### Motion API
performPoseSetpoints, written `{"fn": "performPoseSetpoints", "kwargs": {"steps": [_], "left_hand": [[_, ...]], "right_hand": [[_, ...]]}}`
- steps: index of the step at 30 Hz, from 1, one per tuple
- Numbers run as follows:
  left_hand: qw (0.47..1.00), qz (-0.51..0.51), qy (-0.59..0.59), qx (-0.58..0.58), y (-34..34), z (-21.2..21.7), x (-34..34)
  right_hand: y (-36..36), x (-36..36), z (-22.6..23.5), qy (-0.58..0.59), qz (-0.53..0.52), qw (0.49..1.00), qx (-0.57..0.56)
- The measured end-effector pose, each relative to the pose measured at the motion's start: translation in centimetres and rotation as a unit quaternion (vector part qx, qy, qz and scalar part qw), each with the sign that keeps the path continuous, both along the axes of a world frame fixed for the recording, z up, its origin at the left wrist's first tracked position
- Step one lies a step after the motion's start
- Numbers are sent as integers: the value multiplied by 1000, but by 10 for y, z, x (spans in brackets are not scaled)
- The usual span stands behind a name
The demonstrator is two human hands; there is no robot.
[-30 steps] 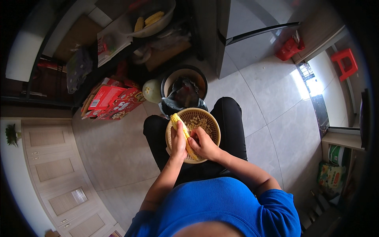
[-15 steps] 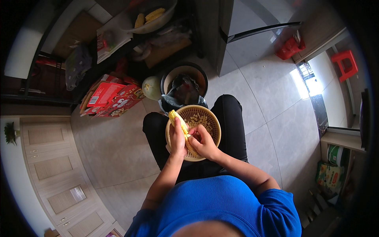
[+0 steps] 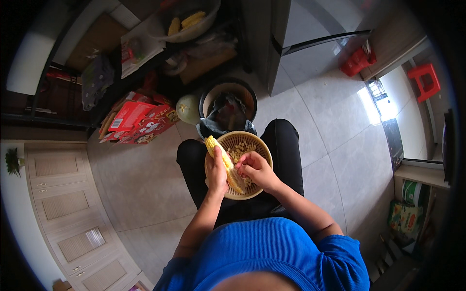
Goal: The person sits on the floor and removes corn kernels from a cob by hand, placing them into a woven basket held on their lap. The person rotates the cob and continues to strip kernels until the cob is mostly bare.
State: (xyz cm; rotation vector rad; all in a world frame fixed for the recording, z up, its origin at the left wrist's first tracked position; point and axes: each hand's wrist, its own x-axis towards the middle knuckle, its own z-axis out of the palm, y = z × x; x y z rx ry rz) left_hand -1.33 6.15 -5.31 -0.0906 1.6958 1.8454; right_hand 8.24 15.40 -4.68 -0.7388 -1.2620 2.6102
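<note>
An ear of corn (image 3: 223,158) lies slantwise in my left hand (image 3: 216,173), whose fingers wrap round its side. Yellow kernels still cover its far end, while the nearer part looks paler and partly stripped. My right hand (image 3: 259,172) is just right of the cob, fingers curled and pinched together; whatever is between them is too small to make out. Below both hands, a round tan plastic basket (image 3: 269,154) rests on my lap between my thighs. Loose kernels (image 3: 241,149) are scattered over its slotted bottom.
Beyond the basket stands a round bin (image 3: 252,92) with a dark liner, beside a pale green melon (image 3: 187,108). Red cartons (image 3: 145,121) sit at the left. A bowl (image 3: 211,20) on the shelf holds more corn. A grey refrigerator (image 3: 320,36) is at the far right.
My right hand has shifted a little right, off the cob. The cob's nearer part shows more of its bare surface. My left hand keeps its hold.
</note>
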Motion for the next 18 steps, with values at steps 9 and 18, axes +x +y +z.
{"fn": "performPoseSetpoints", "kwargs": {"steps": [9, 18], "left_hand": [[995, 26, 42, -89, -4, 6, 16], [982, 53, 48, -174, -7, 0, 19]], "right_hand": [[-19, -1, -8, -58, 60, 996, 37], [-37, -5, -30, -107, 39, 985, 133]]}}
